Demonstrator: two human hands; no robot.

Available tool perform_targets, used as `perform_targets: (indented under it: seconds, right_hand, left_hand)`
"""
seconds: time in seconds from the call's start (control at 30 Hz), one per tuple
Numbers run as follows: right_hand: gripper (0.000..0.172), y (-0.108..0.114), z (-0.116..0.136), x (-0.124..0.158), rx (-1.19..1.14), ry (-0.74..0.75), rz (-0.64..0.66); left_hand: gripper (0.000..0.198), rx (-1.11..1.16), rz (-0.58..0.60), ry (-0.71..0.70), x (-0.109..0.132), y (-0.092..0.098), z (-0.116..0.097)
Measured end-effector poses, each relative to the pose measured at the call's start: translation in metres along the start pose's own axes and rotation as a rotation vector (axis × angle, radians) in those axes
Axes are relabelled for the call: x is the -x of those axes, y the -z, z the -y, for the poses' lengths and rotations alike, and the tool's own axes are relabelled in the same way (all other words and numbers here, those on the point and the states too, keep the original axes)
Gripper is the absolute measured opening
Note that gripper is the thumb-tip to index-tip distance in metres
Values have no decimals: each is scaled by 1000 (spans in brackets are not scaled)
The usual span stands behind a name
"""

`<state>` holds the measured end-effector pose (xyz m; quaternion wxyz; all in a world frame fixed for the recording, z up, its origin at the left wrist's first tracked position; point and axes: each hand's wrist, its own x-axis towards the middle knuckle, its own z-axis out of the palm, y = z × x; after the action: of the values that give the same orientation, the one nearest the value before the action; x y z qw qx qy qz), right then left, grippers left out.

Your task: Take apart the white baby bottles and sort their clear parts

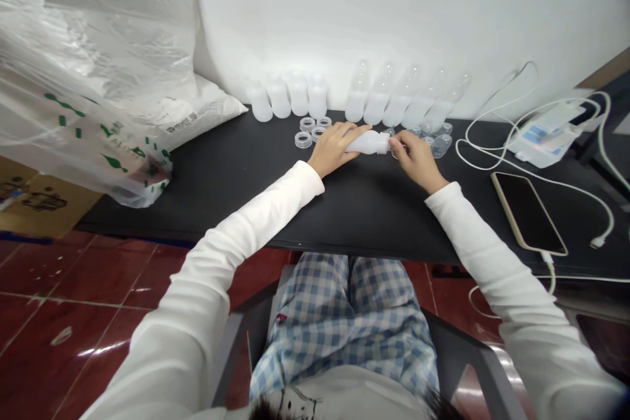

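Note:
A frosted white baby bottle lies sideways above the black desk, its neck pointing right. My left hand is wrapped round the bottle's body from the left. At the neck end, the fingers of my right hand are pinched together against the collar; the small piece between them is mostly hidden. Several loose clear screw rings lie just beyond my left hand. Small clear caps are grouped behind my right hand, partly covered by it.
Several uncapped bottles and several with clear domed covers stand along the wall. Plastic bags fill the left side. A phone, white cables and a power strip lie at right.

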<state>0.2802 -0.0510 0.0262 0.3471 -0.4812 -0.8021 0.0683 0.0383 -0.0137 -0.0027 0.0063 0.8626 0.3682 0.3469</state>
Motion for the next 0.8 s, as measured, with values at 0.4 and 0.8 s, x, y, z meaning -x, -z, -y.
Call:
perform_targets:
  seconds: [0.4, 0.8]
  right_hand:
    - [50, 0, -3, 5, 84, 38, 67]
    - [27, -1, 1, 5, 26, 239, 73]
  left_hand:
    - [56, -54, 47, -96, 2, -5, 4]
    - [60, 147, 188, -39, -2, 2, 12]
